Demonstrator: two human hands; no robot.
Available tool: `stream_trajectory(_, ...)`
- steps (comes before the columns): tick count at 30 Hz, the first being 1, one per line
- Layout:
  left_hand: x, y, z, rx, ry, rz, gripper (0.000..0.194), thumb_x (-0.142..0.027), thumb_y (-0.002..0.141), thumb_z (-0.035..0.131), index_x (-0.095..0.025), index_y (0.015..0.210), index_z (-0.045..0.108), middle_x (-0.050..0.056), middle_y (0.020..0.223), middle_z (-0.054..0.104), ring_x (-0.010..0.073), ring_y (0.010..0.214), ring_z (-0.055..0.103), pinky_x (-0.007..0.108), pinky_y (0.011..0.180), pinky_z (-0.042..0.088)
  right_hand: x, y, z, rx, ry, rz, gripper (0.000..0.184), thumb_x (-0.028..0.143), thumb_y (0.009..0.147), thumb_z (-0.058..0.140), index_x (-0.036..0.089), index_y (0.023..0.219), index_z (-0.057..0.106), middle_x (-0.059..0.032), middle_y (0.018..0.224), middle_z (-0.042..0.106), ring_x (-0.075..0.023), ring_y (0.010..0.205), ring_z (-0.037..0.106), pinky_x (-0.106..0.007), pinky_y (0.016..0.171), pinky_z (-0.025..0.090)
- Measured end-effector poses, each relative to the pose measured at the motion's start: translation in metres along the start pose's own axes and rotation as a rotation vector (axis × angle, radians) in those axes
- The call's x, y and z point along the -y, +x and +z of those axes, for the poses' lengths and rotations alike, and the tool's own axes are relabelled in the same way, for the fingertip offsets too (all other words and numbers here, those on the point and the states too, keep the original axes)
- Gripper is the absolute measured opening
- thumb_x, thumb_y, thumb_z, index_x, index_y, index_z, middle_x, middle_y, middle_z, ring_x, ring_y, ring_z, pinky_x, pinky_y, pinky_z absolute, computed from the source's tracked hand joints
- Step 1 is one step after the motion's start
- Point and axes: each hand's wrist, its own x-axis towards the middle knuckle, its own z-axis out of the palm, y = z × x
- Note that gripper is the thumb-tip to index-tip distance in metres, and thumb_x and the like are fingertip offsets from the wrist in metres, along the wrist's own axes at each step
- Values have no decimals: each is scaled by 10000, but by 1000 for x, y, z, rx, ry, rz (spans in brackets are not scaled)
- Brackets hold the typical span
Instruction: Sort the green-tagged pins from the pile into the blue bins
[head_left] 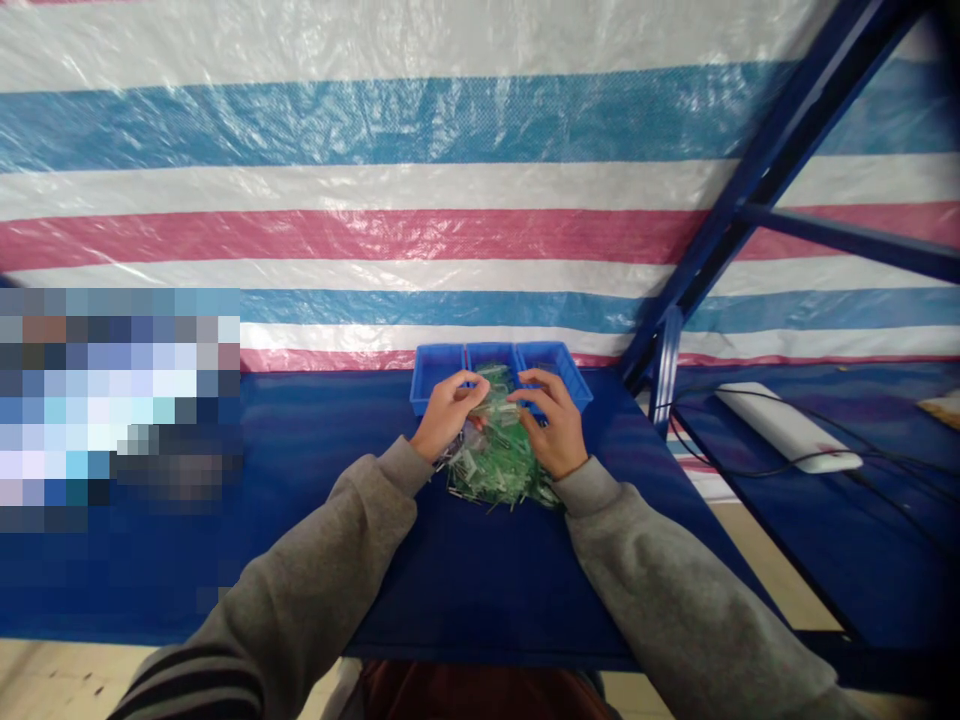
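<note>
My left hand (453,408) is closed, thumb and index fingertip pinched together above a pile of small green pieces (499,465). Whatever lies in that pinch is too small to tell. Facing it, my right hand (553,415) is curled, with its thumb and a fingertip at the edge of a small clear plastic piece (504,410). Thin, pale, stick-like bits poke out of the green pile, and a small reddish bit (478,425) shows near its left side. Behind my hands stand a left blue bin (439,365), a middle blue bin (491,351) and a right blue bin (574,378).
The blue table (300,440) meets a striped plastic sheet (450,235) at the back. A blue metal frame post (720,225) slants up on the right. Beyond it, a white elongated device (787,425) lies among black cables (885,458). The left side is pixelated.
</note>
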Motion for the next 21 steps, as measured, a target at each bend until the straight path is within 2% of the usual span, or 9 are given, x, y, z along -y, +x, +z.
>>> stream_trajectory(3, -3, 0, -2, 11, 136, 99, 403, -496, 852, 494, -124, 819, 646, 70, 889, 633, 148, 729, 579, 229, 577, 462, -6, 0, 1, -17, -37, 70, 162, 342, 857, 555, 212, 860, 651, -51, 856, 660, -200, 815, 619, -364, 775, 489)
stream_trajectory(6, -6, 0, -4, 65, 227, 149, 351, -463, 799, 593, -118, 791, 657, 42, 788, 631, 142, 705, 563, 230, 609, 439, -7, -2, 2, -34, 0, 163, 191, 388, 807, 622, 205, 858, 650, -11, 704, 654, -170, 655, 605, -319, 679, 488)
stream_trajectory(8, -6, 0, -5, 69, 200, 127, 310, -431, 760, 651, -123, 792, 633, 15, 691, 610, 130, 642, 561, 229, 601, 430, -5, -2, 1, -26, 66, 209, 197, 368, 834, 592, 206, 936, 639, 9, 660, 638, -154, 608, 598, -303, 651, 488)
stream_trajectory(10, -6, 1, -5, 38, 104, 73, 304, -409, 740, 679, -145, 861, 589, -14, 625, 586, 117, 578, 561, 220, 572, 430, -3, -2, 1, -16, 118, 198, 207, 320, 888, 511, 209, 1028, 616, -1, 717, 645, -149, 631, 605, -312, 679, 498)
stream_trajectory(12, -4, 2, -5, -2, -2, 18, 355, -399, 729, 692, -177, 951, 526, -45, 570, 560, 103, 509, 547, 202, 518, 420, 0, -1, 0, -3, 119, 120, 226, 284, 901, 476, 218, 1071, 611, -46, 901, 649, -169, 762, 621, -345, 746, 506)
stream_trajectory(14, -2, 2, -4, -25, -51, -11, 390, -404, 731, 691, -195, 986, 483, -59, 538, 546, 92, 450, 517, 189, 469, 403, 2, 0, -1, 18, 84, 29, 219, 271, 874, 521, 228, 1060, 627, -83, 1091, 596, -200, 915, 601, -379, 811, 499)
stream_trajectory(16, 0, 3, -4, -5, -52, -36, 409, -414, 731, 692, -195, 1000, 473, -56, 532, 551, 90, 418, 500, 192, 446, 402, 2, 0, 0, 28, 54, -26, 185, 260, 852, 557, 230, 1010, 648, -94, 1161, 556, -218, 992, 574, -393, 844, 490)
stream_trajectory(19, 2, 2, -3, 69, -12, -66, 377, -473, 777, 626, -171, 975, 519, -19, 576, 579, 107, 454, 534, 214, 465, 427, 0, 0, 1, 22, 29, -28, 130, 252, 861, 550, 217, 931, 654, -83, 1043, 608, -211, 960, 584, -387, 855, 481)
stream_trajectory(21, 1, 2, -3, 65, 46, -27, 390, -524, 834, 518, -142, 885, 574, 23, 655, 602, 122, 540, 563, 217, 488, 429, -1, -1, 2, 3, 9, 19, 114, 274, 859, 562, 204, 875, 650, -60, 885, 640, -196, 846, 602, -361, 792, 490)
